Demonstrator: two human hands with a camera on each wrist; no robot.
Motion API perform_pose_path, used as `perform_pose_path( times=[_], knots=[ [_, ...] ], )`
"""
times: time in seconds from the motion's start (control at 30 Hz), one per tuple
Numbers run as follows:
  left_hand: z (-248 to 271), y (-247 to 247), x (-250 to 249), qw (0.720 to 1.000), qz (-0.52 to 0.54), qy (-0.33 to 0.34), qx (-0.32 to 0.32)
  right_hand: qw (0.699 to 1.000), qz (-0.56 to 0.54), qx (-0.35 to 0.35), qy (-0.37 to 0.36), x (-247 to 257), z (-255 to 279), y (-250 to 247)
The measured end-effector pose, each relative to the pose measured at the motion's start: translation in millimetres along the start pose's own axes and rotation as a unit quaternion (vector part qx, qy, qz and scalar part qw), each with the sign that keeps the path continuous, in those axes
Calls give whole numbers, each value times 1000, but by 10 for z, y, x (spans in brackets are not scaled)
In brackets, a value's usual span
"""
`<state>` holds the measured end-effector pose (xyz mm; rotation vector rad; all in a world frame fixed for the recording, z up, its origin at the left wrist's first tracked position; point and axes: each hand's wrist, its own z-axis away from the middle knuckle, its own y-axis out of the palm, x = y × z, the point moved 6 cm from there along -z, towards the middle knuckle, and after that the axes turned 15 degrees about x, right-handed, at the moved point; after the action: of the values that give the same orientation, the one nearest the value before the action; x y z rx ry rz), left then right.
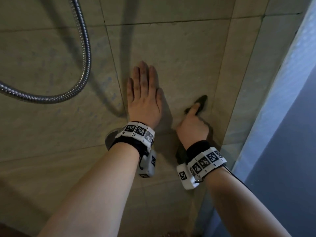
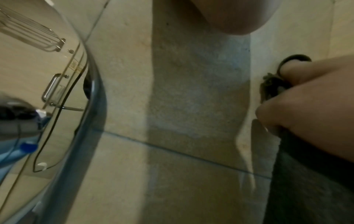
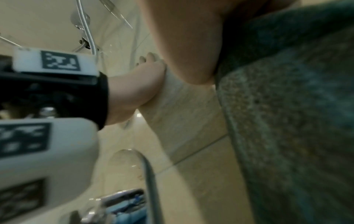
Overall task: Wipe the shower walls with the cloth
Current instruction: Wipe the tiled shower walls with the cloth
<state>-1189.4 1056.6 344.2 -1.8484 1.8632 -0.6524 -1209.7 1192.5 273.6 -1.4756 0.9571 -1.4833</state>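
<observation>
Gripping the dark cloth point(image 1: 199, 103) against the tiled wall point(image 1: 179, 57), right hand point(image 1: 192, 126) sits beside the flat, released left hand point(image 1: 145, 98); wall corner point(image 1: 242, 82) close right; hose point(image 1: 82, 65) left.

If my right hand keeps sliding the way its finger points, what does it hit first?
Probably the wall corner. The right hand presses the cloth on bare tile, aimed up and right; depth is uncertain.

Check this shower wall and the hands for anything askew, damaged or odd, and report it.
Nothing stands out. The left hand lies flat on the tiled wall, the right hand presses the dark cloth against it, and the metal hose hangs in a loop. The tiles look intact.
</observation>
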Motion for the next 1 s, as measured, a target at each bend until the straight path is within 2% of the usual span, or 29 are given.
perform_pose_path(
  times=[0.17, 0.27, 0.37, 0.47, 0.57, 0.63, 0.67, 0.73, 0.83, 0.9, 0.93, 1.0],
  knots=[
    [7, -19, -16, 1000, -8, -4, -3, 996, -45, 59, 48, -210, 11, 217],
    [35, -61, -39, 1000, -3, -6, 21, 985, -94, 137, 56, -222, 80, 371],
    [88, -160, -37, 999, 30, 5, 45, 981, -114, 159, 0, -136, 196, 339],
    [121, -273, -10, 990, 105, 55, 72, 974, -173, 118, -80, 7, 267, 179],
    [223, -388, 37, 973, 169, 112, 110, 925, -314, 110, -184, 212, 397, -40],
    [292, -446, 147, 951, 263, 63, 148, 886, -387, 127, -223, 355, 496, -169],
    [321, -438, 231, 936, 312, 14, 164, 865, -421, 141, -233, 426, 542, -208],
    [379, -433, 377, 884, 421, -94, 182, 814, -502, 163, -241, 535, 605, -238],
    [489, -442, 501, 760, 579, -228, 187, 741, -591, 221, -230, 647, 685, -187],
    [586, -466, 493, 686, 644, -270, 203, 730, -592, 246, -238, 724, 740, -162],
    [623, -485, 485, 660, 669, -273, 207, 732, -583, 246, -252, 770, 757, -165],
    [694, -545, 481, 624, 704, -271, 205, 734, -569, 245, -280, 859, 781, -172]
  ],
)
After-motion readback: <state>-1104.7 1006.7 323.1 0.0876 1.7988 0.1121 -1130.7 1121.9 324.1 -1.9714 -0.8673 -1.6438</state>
